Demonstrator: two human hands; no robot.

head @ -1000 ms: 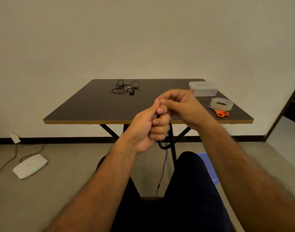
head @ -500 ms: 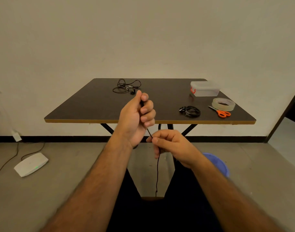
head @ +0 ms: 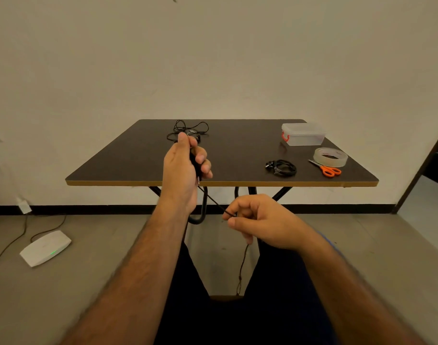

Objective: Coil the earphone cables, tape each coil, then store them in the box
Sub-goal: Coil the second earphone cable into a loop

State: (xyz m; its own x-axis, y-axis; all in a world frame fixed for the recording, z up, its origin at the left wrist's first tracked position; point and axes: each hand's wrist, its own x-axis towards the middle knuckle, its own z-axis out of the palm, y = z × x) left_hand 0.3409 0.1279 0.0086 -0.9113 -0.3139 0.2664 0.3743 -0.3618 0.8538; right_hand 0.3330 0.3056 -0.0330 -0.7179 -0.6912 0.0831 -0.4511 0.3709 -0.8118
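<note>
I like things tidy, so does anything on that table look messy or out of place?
Only the loose earphones at the table's far edge: a tangle, unlike the neat coil near the scissors. Nothing looks spilled or damaged.

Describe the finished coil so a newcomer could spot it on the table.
On the dark table, look at the near right part. The coiled earphone lies left of the orange scissors and tape roll: a tight black ring, unlike the loose tangled earphone at the far edge.

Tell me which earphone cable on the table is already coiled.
The coiled earphone near the front edge, left of the scissors. The loose earphone at the back lies in a sprawling tangle.
</note>
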